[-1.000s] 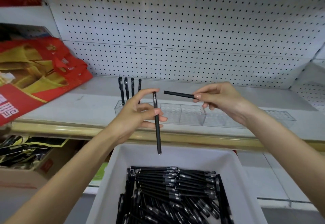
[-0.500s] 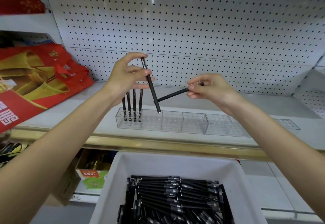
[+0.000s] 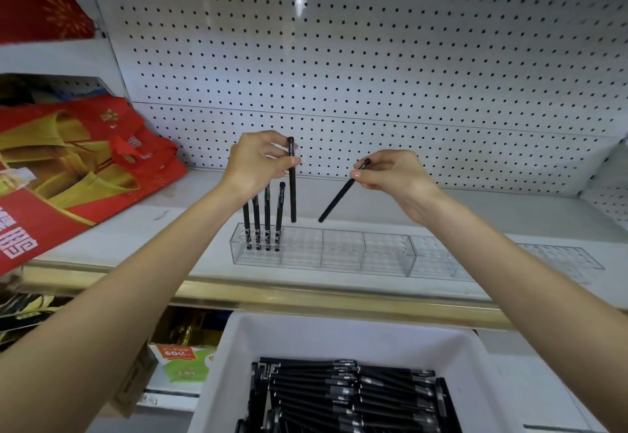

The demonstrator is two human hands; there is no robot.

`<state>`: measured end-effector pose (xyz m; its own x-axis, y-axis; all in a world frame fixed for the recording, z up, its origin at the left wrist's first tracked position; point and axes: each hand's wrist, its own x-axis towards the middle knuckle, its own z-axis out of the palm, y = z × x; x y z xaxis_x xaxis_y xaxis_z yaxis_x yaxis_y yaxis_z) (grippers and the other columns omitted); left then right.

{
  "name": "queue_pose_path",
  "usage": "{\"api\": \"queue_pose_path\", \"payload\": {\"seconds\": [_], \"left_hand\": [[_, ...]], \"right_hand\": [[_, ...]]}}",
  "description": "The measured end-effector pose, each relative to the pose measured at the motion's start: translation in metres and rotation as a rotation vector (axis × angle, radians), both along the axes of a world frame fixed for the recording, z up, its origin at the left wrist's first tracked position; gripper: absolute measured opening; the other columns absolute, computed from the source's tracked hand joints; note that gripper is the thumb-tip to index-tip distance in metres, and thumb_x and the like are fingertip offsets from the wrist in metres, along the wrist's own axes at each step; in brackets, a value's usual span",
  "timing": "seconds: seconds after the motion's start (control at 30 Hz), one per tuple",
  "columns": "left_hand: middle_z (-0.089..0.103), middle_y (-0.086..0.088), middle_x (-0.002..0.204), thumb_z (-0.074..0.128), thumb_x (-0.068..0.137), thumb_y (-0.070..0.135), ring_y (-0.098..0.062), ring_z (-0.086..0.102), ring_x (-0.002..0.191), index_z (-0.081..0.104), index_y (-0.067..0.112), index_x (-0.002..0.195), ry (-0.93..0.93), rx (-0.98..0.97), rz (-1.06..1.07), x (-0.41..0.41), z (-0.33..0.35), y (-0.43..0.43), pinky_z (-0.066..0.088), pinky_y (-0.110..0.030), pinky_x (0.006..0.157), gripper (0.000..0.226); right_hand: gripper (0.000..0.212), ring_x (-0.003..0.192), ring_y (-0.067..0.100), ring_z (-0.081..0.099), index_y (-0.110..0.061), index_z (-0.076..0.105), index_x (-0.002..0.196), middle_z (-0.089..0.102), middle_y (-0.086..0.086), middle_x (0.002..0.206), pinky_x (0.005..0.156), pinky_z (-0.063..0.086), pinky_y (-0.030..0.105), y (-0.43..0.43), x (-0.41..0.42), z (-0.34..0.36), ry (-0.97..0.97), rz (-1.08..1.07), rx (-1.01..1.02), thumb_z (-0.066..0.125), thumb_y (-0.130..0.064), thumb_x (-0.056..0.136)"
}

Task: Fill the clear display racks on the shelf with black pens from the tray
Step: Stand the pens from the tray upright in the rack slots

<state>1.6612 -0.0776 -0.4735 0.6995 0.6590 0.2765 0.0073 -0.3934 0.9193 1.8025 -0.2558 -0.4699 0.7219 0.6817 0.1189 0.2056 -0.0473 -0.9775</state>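
Head view: L pen [image 3: 292,191] now upright above rack [image 3: 341,252], R pen [image 3: 336,201] tilts steeper.

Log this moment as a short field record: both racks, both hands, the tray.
left rack: four standing pens at its left end, other cells empty
right rack: no pens visible
left hand: pinches upright pen, tip close above the left rack
right hand: pinches tilted pen by its top end, tip pointing down-left
tray: white, holds stacked black pens
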Motion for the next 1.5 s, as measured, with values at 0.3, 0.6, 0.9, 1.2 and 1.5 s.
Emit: {"api": "queue_pose_path", "payload": {"seconds": [0.3, 0.6, 0.9, 1.2, 1.5], "left_hand": [[0.074, 0.002, 0.080, 0.078, 0.078, 0.020, -0.006, 0.066, 0.077, 0.072, 0.018, 0.092, 0.108, 0.154, -0.018, 0.001, -0.003, 0.011, 0.050, -0.036, 0.096, 0.016], [0.074, 0.005, 0.079, 0.078, 0.079, 0.018, -0.008, 0.067, 0.083, 0.072, 0.012, 0.094, 0.169, 0.189, -0.050, 0.002, -0.009, 0.009, 0.046, -0.024, 0.089, 0.018], [0.074, 0.004, 0.078, 0.078, 0.078, 0.018, -0.010, 0.067, 0.084, 0.071, 0.012, 0.092, 0.196, 0.232, -0.060, 0.001, -0.006, 0.010, 0.045, -0.023, 0.084, 0.017], [0.073, 0.002, 0.077, 0.078, 0.078, 0.017, -0.004, 0.065, 0.075, 0.071, 0.012, 0.089, 0.201, 0.249, -0.051, -0.005, -0.009, 0.009, 0.043, -0.012, 0.074, 0.014], [0.072, 0.002, 0.088, 0.081, 0.075, 0.018, -0.008, 0.063, 0.094, 0.069, 0.019, 0.079, 0.368, 0.359, -0.140, -0.002, -0.013, 0.010, 0.037, -0.020, 0.078, 0.012]], "right_hand": [[0.013, 0.058, 0.007, 0.065, 0.000, 0.068, 0.094, 0.068, 0.008, 0.075, 0.060, 0.056, 0.021, 0.028, -0.013, -0.008, -0.136, 0.067, -0.002, 0.072, 0.000, 0.082], [0.016, 0.058, 0.007, 0.066, -0.002, 0.069, 0.094, 0.069, 0.005, 0.075, 0.059, 0.057, 0.022, 0.043, -0.018, -0.017, -0.207, 0.054, -0.051, 0.076, -0.004, 0.079], [0.011, 0.068, 0.014, 0.065, -0.012, 0.068, 0.086, 0.068, 0.001, 0.075, 0.059, 0.055, 0.022, 0.056, -0.026, -0.025, -0.358, 0.125, -0.165, 0.076, -0.009, 0.079], [0.014, 0.079, 0.018, 0.068, -0.018, 0.070, 0.087, 0.069, -0.002, 0.075, 0.076, 0.057, 0.040, 0.062, -0.025, -0.037, -0.428, 0.106, -0.258, 0.079, -0.018, 0.076], [0.022, 0.074, 0.015, 0.068, -0.023, 0.067, 0.092, 0.069, -0.006, 0.076, 0.080, 0.056, 0.045, 0.066, -0.025, -0.045, -0.427, 0.143, -0.320, 0.080, -0.021, 0.074]]}}
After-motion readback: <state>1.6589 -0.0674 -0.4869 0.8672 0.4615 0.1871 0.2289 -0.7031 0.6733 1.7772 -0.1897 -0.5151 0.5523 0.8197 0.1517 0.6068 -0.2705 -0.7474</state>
